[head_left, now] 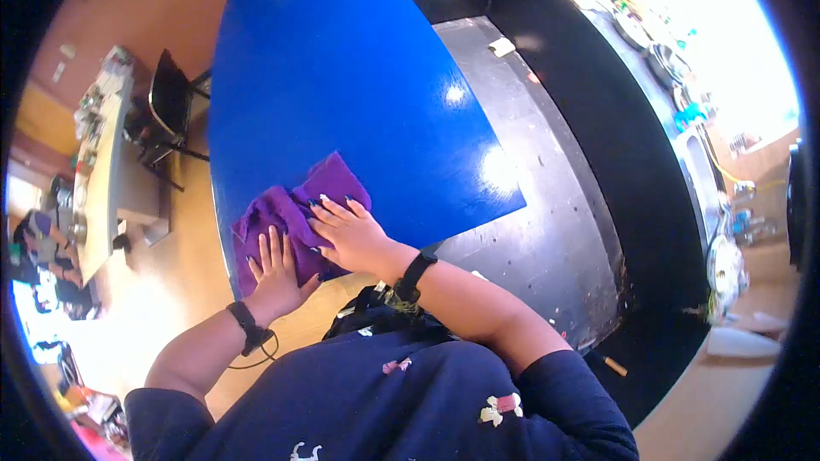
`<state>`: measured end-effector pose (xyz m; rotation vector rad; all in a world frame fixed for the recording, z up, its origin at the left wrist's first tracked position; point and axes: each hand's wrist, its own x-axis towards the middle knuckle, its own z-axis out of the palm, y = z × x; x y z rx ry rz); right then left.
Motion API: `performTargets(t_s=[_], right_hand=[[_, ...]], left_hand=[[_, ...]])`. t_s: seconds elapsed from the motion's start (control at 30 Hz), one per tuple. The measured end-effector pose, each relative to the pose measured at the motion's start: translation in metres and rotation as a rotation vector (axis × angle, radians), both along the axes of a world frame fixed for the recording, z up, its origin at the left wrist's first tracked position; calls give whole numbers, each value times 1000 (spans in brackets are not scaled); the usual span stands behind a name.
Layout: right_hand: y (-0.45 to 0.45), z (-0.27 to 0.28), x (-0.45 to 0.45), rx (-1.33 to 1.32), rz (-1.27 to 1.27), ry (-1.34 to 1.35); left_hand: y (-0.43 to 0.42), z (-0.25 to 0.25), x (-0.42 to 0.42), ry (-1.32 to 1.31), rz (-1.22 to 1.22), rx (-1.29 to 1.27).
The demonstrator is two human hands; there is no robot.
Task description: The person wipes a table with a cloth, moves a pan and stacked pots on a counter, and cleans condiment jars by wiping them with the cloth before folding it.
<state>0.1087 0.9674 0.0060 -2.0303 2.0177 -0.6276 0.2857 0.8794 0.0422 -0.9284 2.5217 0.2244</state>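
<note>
A broad blue tabletop (342,77) filled the middle of the view, its glossy surface catching two bright patches of light near the right-hand edge. To its right ran a high black panel (615,171), and between the two lay a dark, scuffed surface (547,222) marked with pale specks. The wearer's navy shirt (359,401) showed at the bottom, with small light figures printed on it. Off to the left, a long pale tabletop (104,179) bore a crowd of items too small to make out, and a black chair (171,98) stood between it and the blue one. The purple cloth (333,181) lay at the near left corner of the blue tabletop, rumpled, with a raised fold through its middle. Both hands rested on it, open and palm down: the left hand (278,280) with fingers spread over the near part, the right hand (352,235) laid across the right side. A black band (248,327) circled the left wrist, and a dark watch-like band (416,277) the right. A wooden handle (614,366) showed low on the right.
</note>
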Motion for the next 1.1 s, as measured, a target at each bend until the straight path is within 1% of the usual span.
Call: performTargets(t_s=[0.13, 0.17, 0.27, 0.4, 0.5, 0.67, 0.77, 0.87, 0.97, 1.07, 1.1], right_hand=[[40, 4, -56, 68, 63, -7], [49, 2, -71, 87, 67, 6], [82, 4, -117, 104, 37, 7], [118, 0, -155, 43, 12, 10], [137, -7, -176, 35, 25, -15], [141, -9, -192, -11, 73, -37], [140, -6, -213, 43, 128, -42], [134, -6, -232, 2, 143, -113], [117, -4, -262, 48, 235, -76], [97, 2, -289, 125, 357, -77], [90, 2, -297, 144, 393, -46]], left_hand=[[48, 6, -41, 18, 131, -18], [63, 2, -55, 0, 101, -65], [99, 0, -106, 34, 136, -76], [124, 0, -157, 66, 102, -74], [144, -1, -188, 36, 58, -69], [151, 2, -217, 26, 47, -56], [149, 1, -234, 18, 43, -74], [147, 1, -249, 62, 64, -91], [143, -3, -268, 119, 103, -115], [142, 0, -285, 116, 186, -97], [142, -5, -286, 141, 179, -143]])
